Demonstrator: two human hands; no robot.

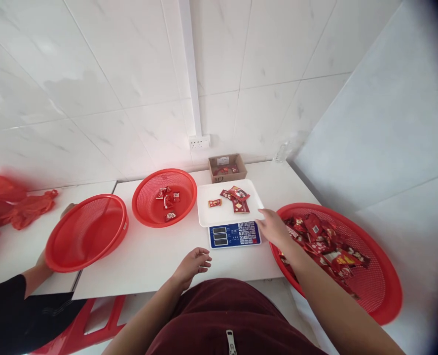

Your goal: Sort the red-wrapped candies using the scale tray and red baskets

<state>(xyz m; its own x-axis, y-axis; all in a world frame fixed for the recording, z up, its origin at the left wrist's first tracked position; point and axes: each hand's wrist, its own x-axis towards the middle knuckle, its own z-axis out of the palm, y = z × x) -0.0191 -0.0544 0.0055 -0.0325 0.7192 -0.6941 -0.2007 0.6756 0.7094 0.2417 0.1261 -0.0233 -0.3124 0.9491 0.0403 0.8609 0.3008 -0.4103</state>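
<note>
A white tray (211,216) rests on a scale with a blue keypad panel (235,234). Several red packets (240,204) lie overlapping on the tray's right part, with one small red packet (215,202) by itself to their left. My right hand (273,228) is at the tray's lower right corner, fingers apart, holding nothing visible. Just left of and below the scale, my left hand (194,265) hangs over the table edge, empty, with its fingers loosely spread. To the right, a large red basket (383,276) holds many red packets, partly behind my right forearm.
A red basket (145,197) with several packets stands left of the scale. Farther left, a person's hands (68,209) are at an empty red basket (100,224). A cardboard box (228,178) sits behind the tray; red bags (30,209) lie far left.
</note>
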